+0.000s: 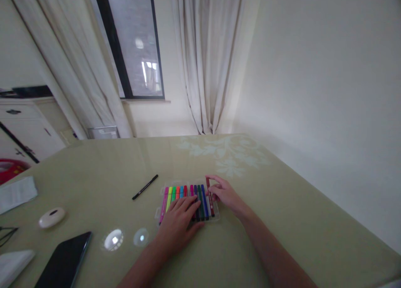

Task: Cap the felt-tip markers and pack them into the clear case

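Note:
A clear plastic case [216, 217] lies on the table, holding a row of felt-tip markers in several colours, among them a yellow marker [169, 196] and a blue marker [204, 200]. My left hand [180, 221] rests flat across the middle of the row, fingers spread, covering parts of several markers. At the row's right end, my right hand [224, 193] pinches the upper part of a dark red marker [210, 200], whose lower end is at the case. Left of the case, a black marker [145, 187] lies loose and slanted on the tabletop.
A dark phone [64, 261], a white oval object [52, 218], a folded white cloth or paper [17, 194] and a cable [8, 234] are at the table's left. The pale green table [282, 221] meets a wall on the right; curtains [209, 62] hang beyond.

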`<state>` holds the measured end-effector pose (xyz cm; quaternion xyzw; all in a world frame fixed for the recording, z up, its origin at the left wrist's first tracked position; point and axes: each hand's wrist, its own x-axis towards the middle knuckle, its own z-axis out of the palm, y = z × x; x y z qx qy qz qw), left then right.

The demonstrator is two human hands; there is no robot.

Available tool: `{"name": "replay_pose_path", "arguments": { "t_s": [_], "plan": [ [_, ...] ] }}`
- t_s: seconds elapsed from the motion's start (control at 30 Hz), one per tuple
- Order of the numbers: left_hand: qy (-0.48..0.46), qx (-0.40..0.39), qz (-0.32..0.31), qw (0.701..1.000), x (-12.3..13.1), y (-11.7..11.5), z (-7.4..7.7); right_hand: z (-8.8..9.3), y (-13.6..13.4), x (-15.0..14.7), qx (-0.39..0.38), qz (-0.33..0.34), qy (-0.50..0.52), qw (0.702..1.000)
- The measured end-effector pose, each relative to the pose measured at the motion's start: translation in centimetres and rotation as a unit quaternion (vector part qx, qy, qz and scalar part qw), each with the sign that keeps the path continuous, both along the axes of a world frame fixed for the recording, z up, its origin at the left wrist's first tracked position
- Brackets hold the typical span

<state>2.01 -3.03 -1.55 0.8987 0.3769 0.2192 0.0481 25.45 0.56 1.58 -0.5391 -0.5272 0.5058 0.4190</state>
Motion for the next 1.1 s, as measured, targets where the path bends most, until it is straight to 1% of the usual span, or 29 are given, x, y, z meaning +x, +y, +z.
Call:
{"name": "replay_pose_path", "arguments": {
  "t_s": [0.13,0.27,0.4,0.57,0.67,0.77,0.93,1.1],
  "plan": [
    [0.0,0.0,0.0,1.0,0.0,0.0,-0.1,-0.1,0.0,0.0,-0.002,0.013,0.001,1.0],
    [0.006,-0.006,0.004,1.0,0.0,0.0,0.0,-0.6,0.1,0.0,0.023,0.02,-0.031,0.999],
    [0.006,-0.006,0.004,1.0,0.1,0.0,0.1,-1.2,0.4,0.1,0.039,0.01,-0.056,0.998],
    [0.004,-0.002,0.003,1.0,0.1,-0.1,0.1,-1.4,0.3,0.2,0.065,0.024,-0.085,0.994],
    [0.008,-0.002,0.005,1.0,0.2,-0.2,0.0,-1.4,0.2,0.2,0.082,0.018,-0.131,0.988],
    [0.01,0.0,0.003,1.0,0.3,-0.2,0.2,-1.4,0.1,0.1,0.11,0.0,-0.192,0.975],
    [0.024,-0.002,-0.026,0.999,0.9,-0.7,1.2,-1.4,0.2,0.2,0.133,0.0,-0.235,0.963],
    [0.036,-0.001,-0.067,0.997,1.7,-1.2,1.8,-1.5,0.1,0.0,0.157,-0.027,-0.269,0.95]
  ]
}}
